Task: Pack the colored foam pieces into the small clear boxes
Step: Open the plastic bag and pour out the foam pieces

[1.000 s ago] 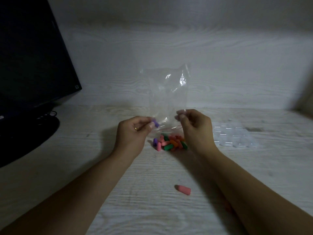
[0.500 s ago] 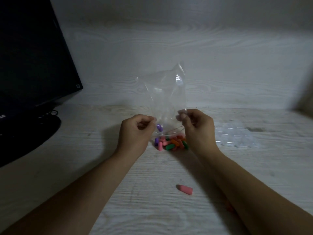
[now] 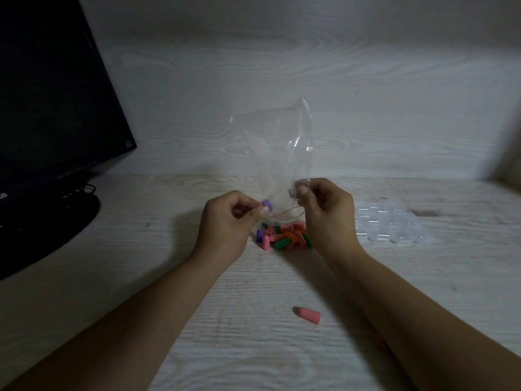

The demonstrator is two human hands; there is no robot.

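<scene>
Here the pale wood-grain table (image 3: pixel 141 320) fills the lower part of the view and meets a wall of the same pale grain behind it. At far left stands a dark monitor (image 3: pixel 50 103) on a round black base, with cables curling near the foot. Upright above the middle of the table is a clear plastic bag (image 3: pixel 282 142), its closed bottom end pointing up and its mouth turned down toward the table. The left hand (image 3: pixel 225 224) has its fingers curled and pinches the left edge of the bag's mouth between thumb and forefinger; a purple foam piece (image 3: pixel 266 205) sits right at those fingertips, though whether it lies inside the bag or is held with it cannot be told. The right hand (image 3: pixel 327 213), also curled, pinches the right edge of the mouth, slightly higher. To the right of that hand, on the table, lies a cluster of small clear boxes (image 3: pixel 392 227), blurred and hard to count. Directly under the bag's mouth, between the two hands, a pile of foam pieces (image 3: pixel 284 237) in pink, green, orange and purple rests on the table. A single pink foam piece (image 3: pixel 307 314) lies apart, nearer the viewer, beside the right forearm
</scene>
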